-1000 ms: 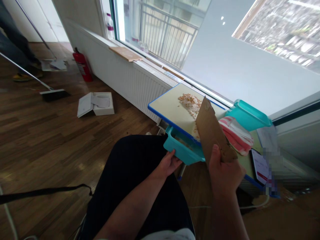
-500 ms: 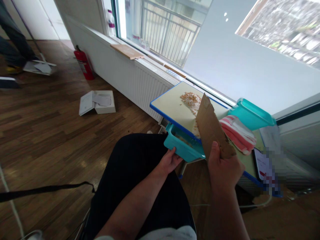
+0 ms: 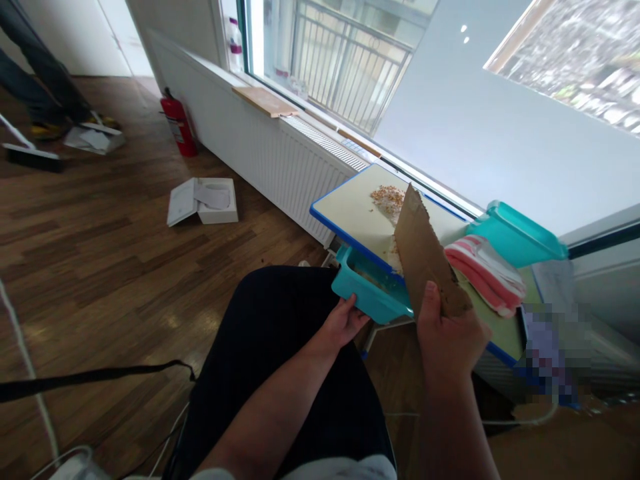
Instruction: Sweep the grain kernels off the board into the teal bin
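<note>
While the left hand (image 3: 343,322) grips a smooth teal plastic tub (image 3: 367,293), the right hand (image 3: 450,340) clasps ragged flat cardboard (image 3: 423,257).

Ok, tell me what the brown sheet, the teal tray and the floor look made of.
The brown sheet: cardboard, matte, with a ragged torn edge. The teal tray: likely plastic, smooth with a slight gloss and a moulded rim. The floor: wood planks or wood-look laminate; grain, seams and a soft sheen show.
</note>
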A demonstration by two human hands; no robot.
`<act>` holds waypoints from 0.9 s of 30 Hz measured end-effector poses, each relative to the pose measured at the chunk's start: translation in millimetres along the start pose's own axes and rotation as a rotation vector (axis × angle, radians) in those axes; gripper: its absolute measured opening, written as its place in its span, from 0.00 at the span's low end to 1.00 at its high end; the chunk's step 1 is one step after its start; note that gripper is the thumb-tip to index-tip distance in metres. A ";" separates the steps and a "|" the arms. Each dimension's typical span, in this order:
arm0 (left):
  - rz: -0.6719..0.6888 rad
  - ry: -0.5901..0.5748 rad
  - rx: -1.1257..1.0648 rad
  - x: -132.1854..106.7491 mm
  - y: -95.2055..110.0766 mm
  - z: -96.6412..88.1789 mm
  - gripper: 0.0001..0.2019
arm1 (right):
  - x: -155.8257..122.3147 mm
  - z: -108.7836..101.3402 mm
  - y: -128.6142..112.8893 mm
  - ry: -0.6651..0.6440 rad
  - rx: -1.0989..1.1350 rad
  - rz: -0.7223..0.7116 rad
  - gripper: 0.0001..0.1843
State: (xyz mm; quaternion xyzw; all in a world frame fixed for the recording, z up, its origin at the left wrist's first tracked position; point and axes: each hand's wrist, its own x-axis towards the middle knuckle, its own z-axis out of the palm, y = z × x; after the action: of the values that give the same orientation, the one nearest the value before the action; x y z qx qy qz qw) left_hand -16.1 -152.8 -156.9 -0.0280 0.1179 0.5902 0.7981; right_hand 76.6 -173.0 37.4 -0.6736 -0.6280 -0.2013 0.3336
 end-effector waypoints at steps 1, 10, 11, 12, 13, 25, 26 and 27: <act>0.001 0.000 -0.001 0.0 -0.2 -0.3 0.27 | 0.0 0.2 -1.2 0.002 0.001 -0.007 0.26; 0.021 0.011 -0.008 0.2 4.6 2.2 0.27 | 1.8 1.0 -12.4 -0.025 -0.004 -0.025 0.25; 0.031 0.013 -0.010 0.1 5.9 2.7 0.26 | 2.1 1.4 -13.3 -0.031 -0.004 -0.029 0.25; 0.041 0.014 -0.011 -0.1 7.2 3.2 0.25 | 2.4 1.9 -14.1 -0.034 -0.003 -0.034 0.25; 0.049 0.014 -0.011 -0.2 8.4 3.7 0.25 | 2.6 2.4 -14.8 -0.036 -0.003 -0.040 0.25; 0.075 0.013 -0.029 0.3 12.8 5.6 0.25 | 4.0 7.2 -24.3 -0.039 0.001 -0.050 0.25; 0.075 0.012 -0.029 0.2 13.3 6.1 0.26 | 4.3 7.8 -24.8 -0.036 -0.001 -0.054 0.25; 0.076 0.011 -0.030 0.0 13.8 6.7 0.26 | 4.6 8.5 -25.4 -0.033 -0.003 -0.057 0.25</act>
State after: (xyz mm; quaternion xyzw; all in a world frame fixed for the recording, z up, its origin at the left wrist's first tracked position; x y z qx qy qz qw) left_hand -28.1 -147.4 -149.2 -0.0387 0.1142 0.6217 0.7739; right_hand 51.0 -164.0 39.7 -0.6592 -0.6520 -0.2005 0.3164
